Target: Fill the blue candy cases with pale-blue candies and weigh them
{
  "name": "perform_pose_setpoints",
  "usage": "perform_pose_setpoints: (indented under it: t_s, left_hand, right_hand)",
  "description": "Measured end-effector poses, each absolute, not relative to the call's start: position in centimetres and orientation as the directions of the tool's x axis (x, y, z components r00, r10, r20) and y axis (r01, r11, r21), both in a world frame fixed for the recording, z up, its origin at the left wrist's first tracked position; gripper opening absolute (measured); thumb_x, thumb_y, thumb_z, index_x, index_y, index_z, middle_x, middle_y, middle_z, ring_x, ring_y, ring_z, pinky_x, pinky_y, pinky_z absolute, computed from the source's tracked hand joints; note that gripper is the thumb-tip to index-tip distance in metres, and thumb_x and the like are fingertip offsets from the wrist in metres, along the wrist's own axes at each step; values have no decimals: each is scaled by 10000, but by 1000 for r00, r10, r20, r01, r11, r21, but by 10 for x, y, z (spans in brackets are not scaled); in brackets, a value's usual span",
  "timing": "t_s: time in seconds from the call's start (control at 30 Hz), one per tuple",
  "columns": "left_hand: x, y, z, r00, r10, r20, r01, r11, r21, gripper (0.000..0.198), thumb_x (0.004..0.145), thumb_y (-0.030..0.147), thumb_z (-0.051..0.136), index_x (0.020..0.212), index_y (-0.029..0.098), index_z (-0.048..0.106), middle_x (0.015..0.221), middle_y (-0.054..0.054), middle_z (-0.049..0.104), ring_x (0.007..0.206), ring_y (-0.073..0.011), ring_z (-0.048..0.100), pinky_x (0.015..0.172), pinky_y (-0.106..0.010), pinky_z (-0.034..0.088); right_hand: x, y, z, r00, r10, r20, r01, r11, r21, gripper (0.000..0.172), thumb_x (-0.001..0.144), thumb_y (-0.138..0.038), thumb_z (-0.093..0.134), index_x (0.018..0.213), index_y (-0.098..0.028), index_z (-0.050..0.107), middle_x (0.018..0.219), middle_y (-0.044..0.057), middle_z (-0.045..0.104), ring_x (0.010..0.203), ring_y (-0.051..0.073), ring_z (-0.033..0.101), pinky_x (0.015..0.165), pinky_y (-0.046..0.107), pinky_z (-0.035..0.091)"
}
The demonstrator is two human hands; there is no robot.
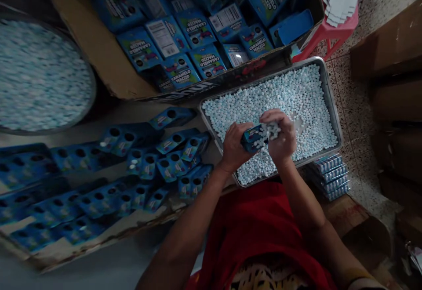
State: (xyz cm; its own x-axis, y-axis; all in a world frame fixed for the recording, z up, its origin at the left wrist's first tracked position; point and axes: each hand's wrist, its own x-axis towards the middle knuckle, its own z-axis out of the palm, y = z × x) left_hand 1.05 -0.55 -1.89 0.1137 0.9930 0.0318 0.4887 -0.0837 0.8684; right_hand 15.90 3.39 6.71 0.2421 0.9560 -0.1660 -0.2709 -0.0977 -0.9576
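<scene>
Over the near edge of the metal tray [333, 105], the left hand [232, 148] wraps its fingers round a small blue box [253, 137], long axis running left to right. At the box's right end, the right hand [281, 140], fingers curled, cups pale candies [272, 130] against it.

I work in a small candy-packing workshop. Near me a metal tray [330, 101] brims with blue-and-white candies [296, 92], and a round tub [95, 90] far left holds more. Empty boxes [132, 167] lie spread over cardboard [141, 223] at my left. A carton [99, 48] of filled ones stands beyond, and brown cartons [392, 48] are stacked right.
</scene>
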Motion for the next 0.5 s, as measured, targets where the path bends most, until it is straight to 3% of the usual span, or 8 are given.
perform_pose_setpoints:
  t_s: [0.17,0.3,0.37,0.4,0.5]
  left_hand:
    - [9,2,-20,126,991,36,388,-83,918,650,748,393,941,1319,257,661,1311,-106,780,1254,-337,755,1127,-499,604]
    - [-11,16,-27,130,979,-155,207,126,970,784,664,475,1032,1321,246,671,1340,-122,787,1211,-345,785,1094,-527,642]
    - [-26,28,-36,140,946,-292,88,282,955,891,579,506,1082,1332,251,678,1329,-123,795,1163,-357,804,1038,-550,672]
    - [-32,33,-41,154,927,-343,37,341,939,936,544,512,1097,1342,254,681,1317,-122,800,1145,-364,810,1012,-562,683]
    - [-39,50,-59,198,891,-408,-24,421,907,1048,484,509,1120,1405,262,685,1319,-124,795,1144,-384,812,975,-579,698]
  right_hand:
    - [155,15,61,123,984,-126,-200,-100,-975,533,997,-719,549,775,-278,749,960,70,736,1113,323,720,1243,554,511]
    - [204,36,38,173,980,-94,-55,-86,-995,592,1072,-730,400,948,-306,795,1181,62,783,1272,303,725,1259,563,500]
    - [242,67,14,253,967,-22,212,-78,-974,517,1073,-714,452,1107,-336,802,1420,51,728,1468,289,619,1333,579,408]
    - [260,84,-1,238,971,10,380,-84,-921,498,1034,-729,539,1198,-333,794,1564,54,659,1602,305,494,1385,603,312]
    - [290,122,-46,86,996,8,665,-52,-745,662,952,-757,670,1415,-288,732,1759,89,500,1742,356,251,1425,647,154]
